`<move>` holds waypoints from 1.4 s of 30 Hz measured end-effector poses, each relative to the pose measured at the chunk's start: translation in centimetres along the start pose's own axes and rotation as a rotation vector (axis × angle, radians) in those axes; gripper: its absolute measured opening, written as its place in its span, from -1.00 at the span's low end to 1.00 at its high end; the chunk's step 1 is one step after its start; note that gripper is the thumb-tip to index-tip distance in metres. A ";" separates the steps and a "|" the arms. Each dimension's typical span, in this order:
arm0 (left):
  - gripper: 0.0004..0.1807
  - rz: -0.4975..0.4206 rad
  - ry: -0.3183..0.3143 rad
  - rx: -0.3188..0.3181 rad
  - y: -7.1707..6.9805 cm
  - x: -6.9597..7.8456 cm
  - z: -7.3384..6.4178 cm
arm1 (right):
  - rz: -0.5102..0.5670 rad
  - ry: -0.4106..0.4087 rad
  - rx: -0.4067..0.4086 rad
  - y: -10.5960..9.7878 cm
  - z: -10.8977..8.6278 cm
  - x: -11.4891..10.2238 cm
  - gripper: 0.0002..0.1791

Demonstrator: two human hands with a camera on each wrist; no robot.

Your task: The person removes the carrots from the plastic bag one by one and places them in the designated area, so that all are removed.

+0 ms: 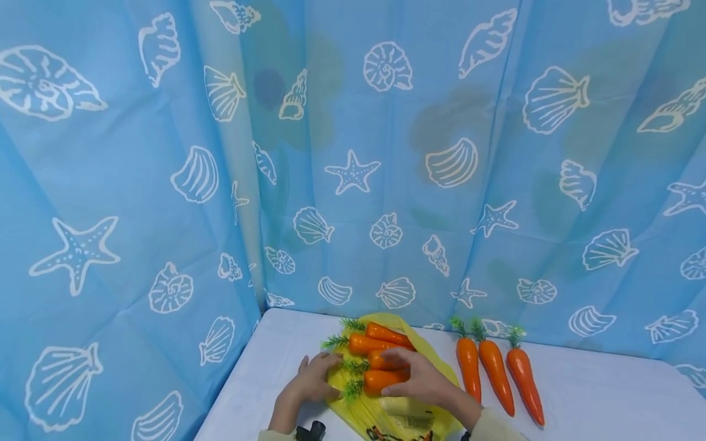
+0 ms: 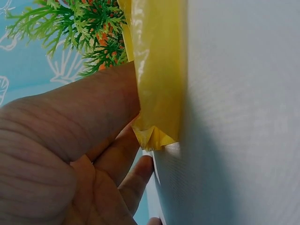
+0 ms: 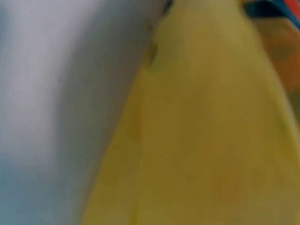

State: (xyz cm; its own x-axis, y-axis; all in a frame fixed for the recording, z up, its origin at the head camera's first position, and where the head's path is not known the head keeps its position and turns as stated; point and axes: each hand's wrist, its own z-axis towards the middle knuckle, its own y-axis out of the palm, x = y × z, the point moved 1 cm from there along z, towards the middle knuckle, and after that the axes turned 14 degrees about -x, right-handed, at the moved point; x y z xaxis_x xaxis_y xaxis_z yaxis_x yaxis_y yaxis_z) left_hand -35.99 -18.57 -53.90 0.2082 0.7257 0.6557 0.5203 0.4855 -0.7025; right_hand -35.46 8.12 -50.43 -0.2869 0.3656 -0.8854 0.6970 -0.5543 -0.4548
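Observation:
Several orange toy carrots [image 1: 380,382] with frilly green tops [image 1: 353,388] lie in a row on a yellow plastic bag [image 1: 353,411]. My right hand [image 1: 423,381] reaches over their thick ends from the right, its fingers and thumb curved round the two nearest carrots. At the bag's left edge is my left hand [image 1: 315,380], close to the green tops. In the left wrist view its thumb [image 2: 93,105] runs behind a fold of the bag [image 2: 161,61], while the other fingers look loose. Only blurred yellow bag [image 3: 201,117] fills most of the right wrist view; the right hand is hidden there.
Three more toy carrots [image 1: 496,370] lie side by side on the white table [image 1: 590,392], right of the bag. A small black object [image 1: 311,431] sits at the front, by the left wrist. Blue shell-patterned curtains [image 1: 353,245] close off the back and left.

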 end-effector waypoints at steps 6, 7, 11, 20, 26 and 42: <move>-0.32 -0.011 -0.013 0.010 0.0 0.2 -0.1 | -0.019 0.012 -0.016 0.4 0.2 0.3 -0.35; -0.33 -0.011 -0.015 0.012 0.0 0.2 -0.1 | -0.023 0.022 -0.015 0.4 0.2 0.4 -0.35; -0.36 -0.018 -0.018 0.011 0.3 0.0 -0.1 | -0.041 0.066 -0.014 0.7 0.3 0.7 -0.34; -0.34 0.000 0.005 0.008 0.4 -0.1 -0.2 | -0.081 0.108 -0.067 1.5 0.5 0.7 -0.31; -0.33 0.013 -0.015 0.011 0.5 -0.1 -0.3 | -0.077 0.153 -0.085 2.1 0.7 0.8 -0.26; -0.31 0.042 -0.031 0.015 0.2 0.5 0.1 | -0.232 0.179 -0.159 3.3 1.2 1.0 -0.29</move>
State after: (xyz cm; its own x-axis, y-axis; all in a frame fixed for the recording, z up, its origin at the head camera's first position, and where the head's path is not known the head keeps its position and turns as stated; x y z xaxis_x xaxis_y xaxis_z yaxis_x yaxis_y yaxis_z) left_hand -35.83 -18.07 -53.73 0.2041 0.7604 0.6166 0.4991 0.4610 -0.7337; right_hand -34.24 5.81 -52.89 -0.3399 0.6014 -0.7231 0.7245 -0.3228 -0.6090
